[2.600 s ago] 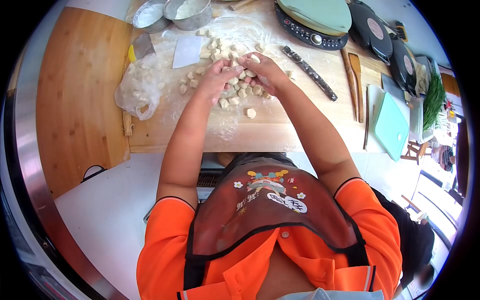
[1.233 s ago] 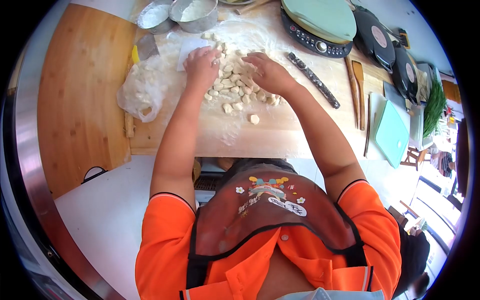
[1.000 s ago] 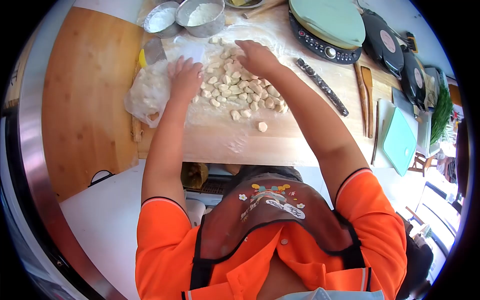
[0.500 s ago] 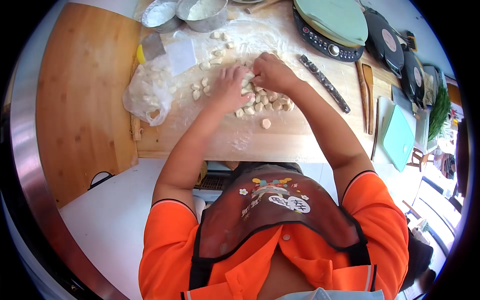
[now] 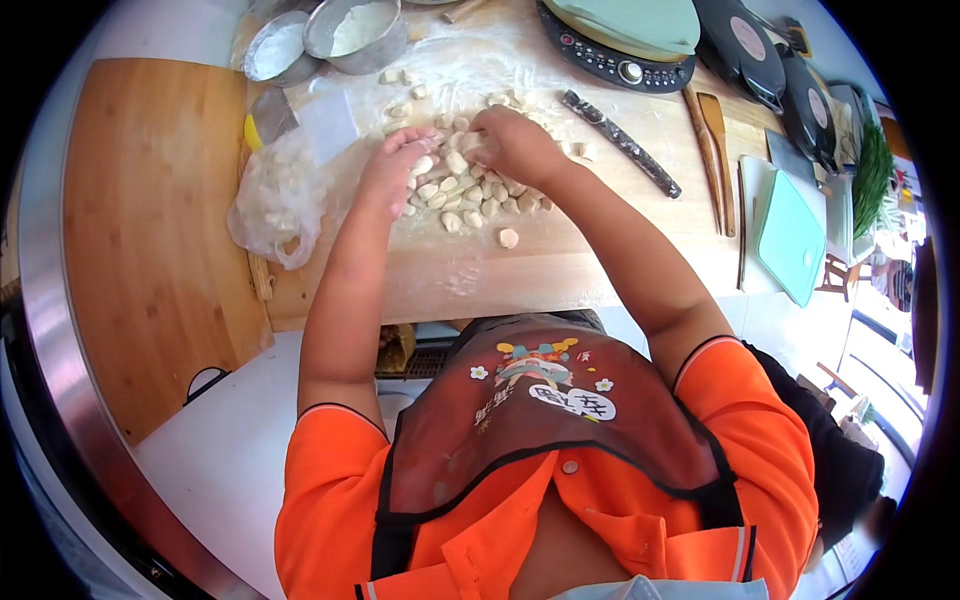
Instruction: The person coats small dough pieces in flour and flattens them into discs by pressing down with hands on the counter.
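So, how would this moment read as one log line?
left fingers: at dough pieces | right fingers: at dough pieces, farther right | dark rod: unheld on table

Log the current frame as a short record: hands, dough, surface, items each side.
left hand: at the left edge of the pile; grip unclear
right hand: at the pile's upper right; grip unclear
dough pieces: loose pile, mostly between and below the hands
lone piece: apart, nearer the person
table: wooden, floured
left side: plastic bag, metal bowls
right side: dark speckled rod, wooden spatula
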Motion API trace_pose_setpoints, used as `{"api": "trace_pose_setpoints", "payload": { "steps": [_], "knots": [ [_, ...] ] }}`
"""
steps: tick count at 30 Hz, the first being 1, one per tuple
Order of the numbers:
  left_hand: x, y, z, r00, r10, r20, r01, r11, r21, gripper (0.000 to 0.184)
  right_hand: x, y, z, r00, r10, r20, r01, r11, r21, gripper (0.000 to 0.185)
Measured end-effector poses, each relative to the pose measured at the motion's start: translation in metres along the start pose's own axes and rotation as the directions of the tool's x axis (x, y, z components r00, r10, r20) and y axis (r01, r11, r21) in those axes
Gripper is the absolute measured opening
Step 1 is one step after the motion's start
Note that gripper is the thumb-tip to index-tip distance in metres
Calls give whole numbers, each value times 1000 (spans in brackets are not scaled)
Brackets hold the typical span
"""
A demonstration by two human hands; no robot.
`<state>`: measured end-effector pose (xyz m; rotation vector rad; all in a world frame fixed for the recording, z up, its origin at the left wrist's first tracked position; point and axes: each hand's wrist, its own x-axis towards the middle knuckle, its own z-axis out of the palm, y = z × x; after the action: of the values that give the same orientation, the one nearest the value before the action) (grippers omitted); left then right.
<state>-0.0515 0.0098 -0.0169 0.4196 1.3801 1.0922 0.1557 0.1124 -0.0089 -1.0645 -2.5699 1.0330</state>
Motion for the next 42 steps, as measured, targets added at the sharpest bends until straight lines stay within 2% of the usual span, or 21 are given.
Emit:
{"api": "trace_pose_setpoints", "payload": {
  "steps": [1,2,5,7,8,10,11,12,14,17,20,22,24,26,29,30,32,33,38,40,42],
  "knots": [
    [-7,10,6,998,-34,-57,37,998,43,39,-2,1,-2,997,69,-29,-67,995,72,44],
    [-11,14,11,991,-67,-115,76,994,82,40,-4,-1,-4,996,25,-86,-20,998,66,43],
    [-14,7,29,997,73,15,-75,977,198,41,-11,-12,-1,968,-129,-217,149,986,76,40],
    [-10,3,38,989,128,74,-137,981,134,42,-13,-17,6,930,-254,-264,294,948,124,38],
    [-9,1,39,983,155,102,-165,981,101,43,-13,-17,7,925,-260,-278,318,930,187,36],
    [-12,7,36,991,70,112,-72,997,14,44,-14,-18,-8,997,-32,-70,58,912,405,35],
    [-14,10,32,992,24,121,-21,999,-28,45,-16,-16,-14,996,72,54,-90,868,488,35],
    [-10,8,24,986,-11,164,31,993,-118,45,-18,-9,-15,990,98,100,-139,741,657,35],
    [3,2,6,964,-68,256,142,948,-284,46,-19,6,-12,973,116,200,-229,388,893,36],
    [-14,15,24,977,-76,197,118,971,-206,45,-23,2,-13,985,73,159,-173,278,945,43],
    [-7,-6,27,982,35,185,-14,993,-115,49,-22,-10,-9,991,44,126,-128,582,803,53],
    [-8,-9,31,989,12,149,-5,999,-42,50,-28,-19,-5,1000,-22,-14,26,789,614,60],
    [-11,-10,36,992,39,116,-46,998,52,54,-32,-25,-2,983,-127,-130,166,920,356,67],
    [-18,-10,42,989,116,94,-130,978,165,60,-32,-27,-1,982,-129,-136,170,918,358,68],
    [-7,-6,27,995,99,27,-102,987,121,53,-33,-16,-8,977,-78,-197,138,940,311,64],
    [-6,-3,21,998,62,25,-64,997,54,49,-32,-11,-11,972,-54,-228,120,950,288,62],
    [-5,0,11,999,-17,29,20,997,-79,43,-33,-6,-6,929,-243,-279,234,970,-67,59],
    [-7,0,13,1000,-12,21,13,998,-59,40,-36,-4,-4,900,-338,-276,274,930,-246,58],
    [-21,11,21,998,64,9,-64,995,72,36,-31,-17,15,957,-197,-214,200,980,-5,57],
    [-27,24,26,999,42,-28,-39,994,105,36,-30,-25,12,978,-127,-167,141,987,80,56],
    [-28,26,27,995,71,-71,-59,986,158,37,-26,-23,15,986,-99,-137,102,995,20,55]
  ]
}}
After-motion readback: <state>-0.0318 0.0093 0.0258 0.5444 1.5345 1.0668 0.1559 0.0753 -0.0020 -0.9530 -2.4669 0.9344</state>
